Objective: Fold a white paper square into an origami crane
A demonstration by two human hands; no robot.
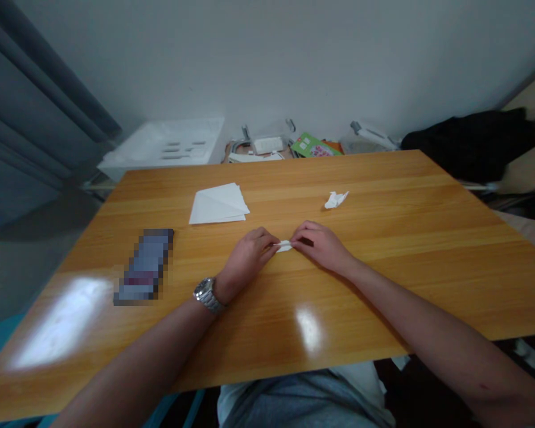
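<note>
Between my two hands is a small folded piece of white paper (285,245), just above or on the wooden table (267,321). My left hand (251,252), with a metal watch (208,293) on its wrist, pinches the paper's left end. At the right end, my right hand (320,242) pinches it between thumb and fingers. The fingertips hide both ends, so the full folded shape cannot be made out. Beyond my right hand lies a small folded white paper figure (336,200). Farther left rests a stack of white paper sheets (218,204).
A blurred-out phone-like device (145,266) lies on the table's left side. Behind the far edge are a white foam tray (173,139), a green booklet (314,144) and assorted items. Dark cloth (468,142) is heaped at the back right. A grey curtain (27,113) hangs at left.
</note>
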